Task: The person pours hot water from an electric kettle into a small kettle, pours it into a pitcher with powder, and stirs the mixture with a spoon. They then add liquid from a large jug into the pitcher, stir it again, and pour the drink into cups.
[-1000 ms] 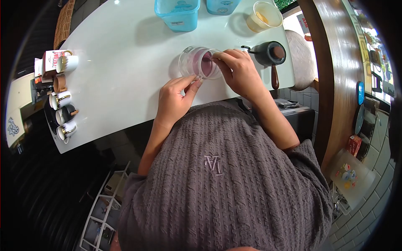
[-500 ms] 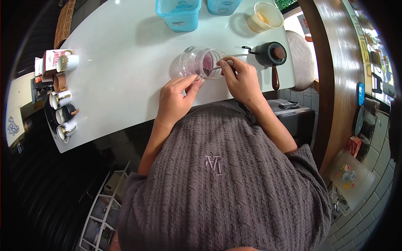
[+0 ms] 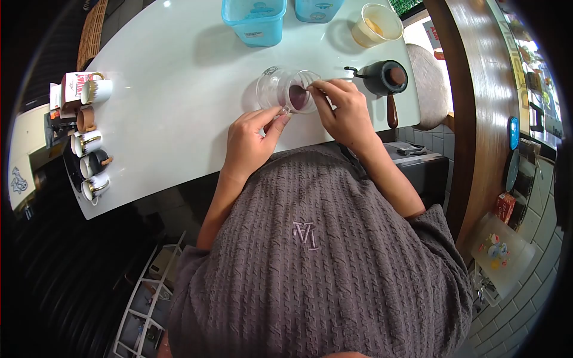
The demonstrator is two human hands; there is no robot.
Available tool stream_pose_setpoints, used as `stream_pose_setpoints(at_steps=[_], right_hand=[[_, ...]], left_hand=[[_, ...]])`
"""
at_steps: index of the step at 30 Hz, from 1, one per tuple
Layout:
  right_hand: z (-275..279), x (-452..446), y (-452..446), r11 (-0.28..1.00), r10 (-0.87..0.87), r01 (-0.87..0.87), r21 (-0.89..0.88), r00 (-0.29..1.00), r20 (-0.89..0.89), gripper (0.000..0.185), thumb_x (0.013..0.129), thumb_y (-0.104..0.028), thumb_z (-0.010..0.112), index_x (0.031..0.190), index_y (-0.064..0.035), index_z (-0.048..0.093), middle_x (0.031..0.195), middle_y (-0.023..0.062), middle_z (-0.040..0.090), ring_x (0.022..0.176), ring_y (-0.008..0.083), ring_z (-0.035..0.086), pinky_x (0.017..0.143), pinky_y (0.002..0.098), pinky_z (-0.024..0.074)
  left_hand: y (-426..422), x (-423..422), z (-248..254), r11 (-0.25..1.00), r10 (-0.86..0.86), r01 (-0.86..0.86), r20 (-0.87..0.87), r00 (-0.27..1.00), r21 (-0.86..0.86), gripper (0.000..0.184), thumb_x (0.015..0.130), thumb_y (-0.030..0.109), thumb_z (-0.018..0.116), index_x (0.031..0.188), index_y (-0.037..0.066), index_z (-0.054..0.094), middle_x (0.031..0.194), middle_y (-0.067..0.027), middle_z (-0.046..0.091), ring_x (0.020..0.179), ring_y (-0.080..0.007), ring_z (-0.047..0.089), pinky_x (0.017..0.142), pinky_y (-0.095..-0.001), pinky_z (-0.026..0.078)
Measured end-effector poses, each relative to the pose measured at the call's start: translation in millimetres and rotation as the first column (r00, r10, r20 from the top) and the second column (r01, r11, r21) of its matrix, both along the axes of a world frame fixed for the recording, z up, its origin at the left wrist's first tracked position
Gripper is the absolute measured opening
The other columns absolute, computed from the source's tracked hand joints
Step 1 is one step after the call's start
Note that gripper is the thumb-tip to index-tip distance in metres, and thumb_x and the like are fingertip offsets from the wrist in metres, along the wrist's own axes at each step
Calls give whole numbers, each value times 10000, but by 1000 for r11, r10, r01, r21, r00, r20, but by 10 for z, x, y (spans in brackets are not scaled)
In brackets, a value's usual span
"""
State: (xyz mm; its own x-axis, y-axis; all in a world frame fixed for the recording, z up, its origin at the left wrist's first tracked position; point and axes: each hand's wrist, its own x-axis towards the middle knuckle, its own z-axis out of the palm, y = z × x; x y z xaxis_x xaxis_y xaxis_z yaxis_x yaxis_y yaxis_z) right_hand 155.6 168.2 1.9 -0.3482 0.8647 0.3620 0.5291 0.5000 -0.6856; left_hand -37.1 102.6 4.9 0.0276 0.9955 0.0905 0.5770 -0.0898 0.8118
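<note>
- Head view, and we're looking down at both hands working over a white table.
- There's our glass jug, between the hands near the table's close edge, leaning with its mouth toward the right; whether its base touches the tabletop, we can't tell.
- Inside, we spot dark purple contents, showing through the mouth.
- The left hand is closed in a pinch, thumb and fingertips gripping the jug's clear handle.
- Over to the right hand: thumb and fingers nearly together at the jug's mouth, nipping a slim utensil that we see only in part.
- Just right of that, we have a black pot with a wooden handle pointing back toward us.
- Up top, two blue tubs sit side by side, and a translucent tub with something yellowish inside stands to their right.
- Far left, we get a row of cups along the table's end, a red-and-white box behind.
</note>
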Motion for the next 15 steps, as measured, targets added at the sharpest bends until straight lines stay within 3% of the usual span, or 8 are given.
stream_pose_setpoints(at_steps=[1,2,3,7,9,10,12,15], right_hand=[[28,-13,-34,1000,2,-2,-1,1000,0,128,827,-86,639,942,-51,681,795,104,646,716,274,596,694,368,444],[79,-26,-69,959,-109,90,-268,992,-56,120,828,-87,637,926,-32,681,778,125,645,687,288,601,661,365,456],[110,-34,-86,841,-230,156,-519,970,-80,118,829,-88,636,910,-14,681,761,146,644,657,302,605,628,362,469],[109,-38,-65,804,-245,157,-573,966,-79,130,839,-93,625,909,5,673,762,161,645,618,314,604,569,348,472],[74,-42,-43,965,-98,77,-250,993,-73,130,835,-93,627,933,-25,679,787,123,649,684,293,605,639,356,462],[63,-38,-15,965,-101,80,-249,992,-72,130,835,-93,627,933,-25,679,787,123,649,684,293,605,639,356,462],[43,-18,44,999,47,-47,0,995,83,150,822,-85,631,963,-66,677,823,86,648,769,270,598,722,368,436],[112,-15,98,989,109,-123,79,981,159,180,813,-79,654,990,-52,675,815,84,643,767,267,587,754,377,439]], left_hand=[[-1,-4,-2,1000,2,-2,0,1000,-1,239,852,191,695,988,-4,684,855,-123,698,700,-219,628,644,-310,487],[-2,-6,-4,1000,2,-2,0,1000,-10,239,852,190,695,989,-6,683,857,-124,698,701,-218,629,643,-309,487],[-3,-8,-5,1000,1,-1,0,1000,-19,240,853,190,695,989,-8,682,859,-124,698,703,-216,630,643,-307,487],[4,-20,-14,1000,-8,7,-1,1000,-19,238,854,190,694,987,-6,683,854,-126,697,700,-215,629,641,-306,486],[4,-26,-7,1000,-16,16,1,1000,-3,239,855,195,693,988,-3,684,848,-127,696,698,-216,628,638,-308,484],[6,-27,-5,1000,-19,19,2,1000,-3,239,855,195,693,988,-3,684,848,-127,696,698,-216,628,638,-308,484],[13,-27,-1,1000,-14,14,10,1000,-22,241,856,199,691,989,-1,686,849,-127,696,697,-219,628,642,-311,485],[20,-32,19,1000,-14,14,10,1000,-27,237,853,200,691,984,2,689,849,-128,695,697,-222,627,643,-312,485]])
